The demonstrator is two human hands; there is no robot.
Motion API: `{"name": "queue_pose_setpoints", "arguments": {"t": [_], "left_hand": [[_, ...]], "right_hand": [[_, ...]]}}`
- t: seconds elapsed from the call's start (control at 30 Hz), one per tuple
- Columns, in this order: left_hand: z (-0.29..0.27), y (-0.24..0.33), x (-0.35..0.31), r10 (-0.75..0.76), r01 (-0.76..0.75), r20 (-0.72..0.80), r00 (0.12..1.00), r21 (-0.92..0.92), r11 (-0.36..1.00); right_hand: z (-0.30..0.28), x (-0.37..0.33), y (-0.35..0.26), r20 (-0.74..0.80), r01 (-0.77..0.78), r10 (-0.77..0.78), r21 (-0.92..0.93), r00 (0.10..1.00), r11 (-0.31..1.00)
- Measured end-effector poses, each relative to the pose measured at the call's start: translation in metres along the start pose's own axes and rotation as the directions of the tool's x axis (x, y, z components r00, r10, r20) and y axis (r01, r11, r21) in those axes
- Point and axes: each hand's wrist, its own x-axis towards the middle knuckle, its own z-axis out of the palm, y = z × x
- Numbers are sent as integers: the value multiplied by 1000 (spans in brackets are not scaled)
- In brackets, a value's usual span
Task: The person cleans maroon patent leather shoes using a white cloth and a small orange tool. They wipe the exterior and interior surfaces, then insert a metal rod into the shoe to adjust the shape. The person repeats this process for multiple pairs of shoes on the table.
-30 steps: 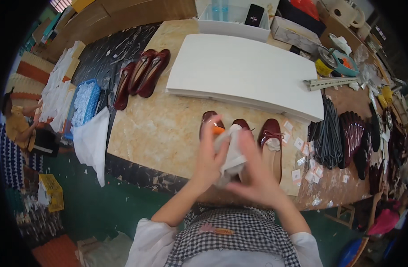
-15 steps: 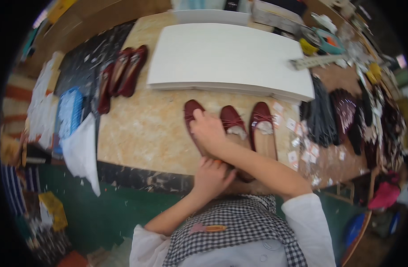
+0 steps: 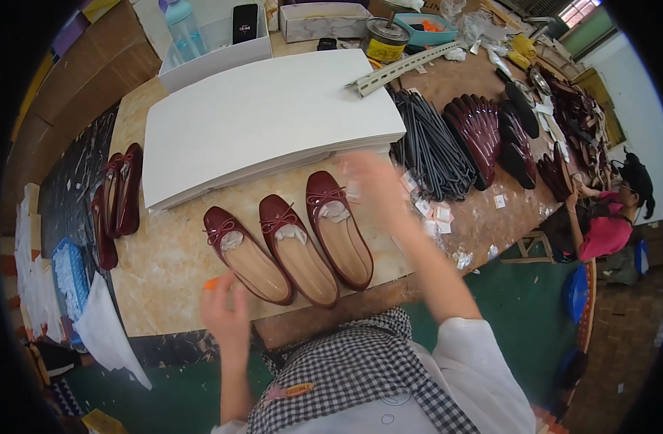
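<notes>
Three burgundy ballet flats with thin bows stand side by side, toes pointing away: the left shoe, the middle shoe and the right shoe. Crumpled white paper fills the toe of each. My left hand is just left of the left shoe's heel, its fingers apart, holding nothing I can see; something orange is around one finger. My right hand, smeared by motion, is over the table right of the right shoe, by the corner of the white sheet stack. Its fingers cannot be made out.
More burgundy flats stand at the left. Black rods, small tags and dark red glossy pieces lie at the right. A metal strip rests on the stack's corner. A person works at the far right.
Both hands have let go of the left shoe; my left hand drew left, my right hand moved to the right. The view has turned rightward, and the left shoe now lies uncovered beside the others.
</notes>
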Motion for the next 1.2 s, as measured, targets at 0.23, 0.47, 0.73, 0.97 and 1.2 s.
{"name": "queue_pose_setpoints", "arguments": {"t": [0.23,0.47,0.73,0.97,1.2], "left_hand": [[23,-32,10,-329,377,198,923,-304,875],[19,21,12,-158,655,681,715,-731,-189],[37,46,44,-316,416,347,883,-891,184],[53,40,39,-167,190,124,978,-862,470],[64,54,12,-198,145,53,979,-863,484]], "right_hand": [[-85,-20,156,-144,-257,241,-797,960,547],[-117,-15,106,-300,-365,214,-674,930,643],[-59,-77,-105,365,-312,164,395,916,864],[-41,-63,-121,447,-269,34,475,894,838],[-16,-62,-140,20,115,-130,347,991,931]]}}
